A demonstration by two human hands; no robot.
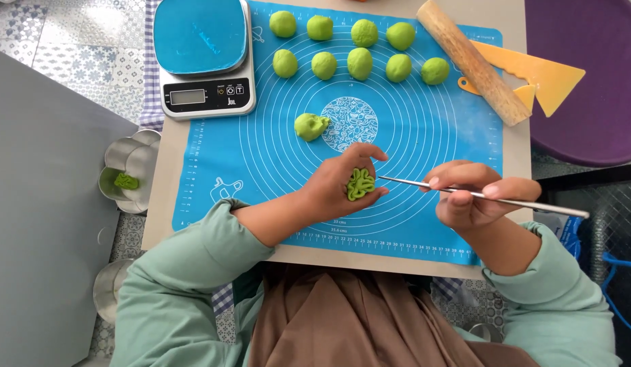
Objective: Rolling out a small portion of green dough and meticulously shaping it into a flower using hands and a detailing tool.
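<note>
My left hand [336, 187] cups a green dough piece [360, 184] with wavy folds pinched into it, held over the blue silicone mat [438, 136]. My right hand [475, 194] grips a thin metal tool [533, 204], and its tip touches the right side of the dough piece. A loose lump of green dough [310, 126] lies on the mat just above my left hand. Several round green dough balls [360, 62] sit in two rows at the far side of the mat.
A kitchen scale [205, 58] with a blue top stands at the mat's far left corner. A wooden rolling pin [473, 62] and a yellow scraper [543, 78] lie at the far right. Metal flower-shaped moulds [130, 170] sit left of the table, one holding green dough. A purple stool [587, 81] is at right.
</note>
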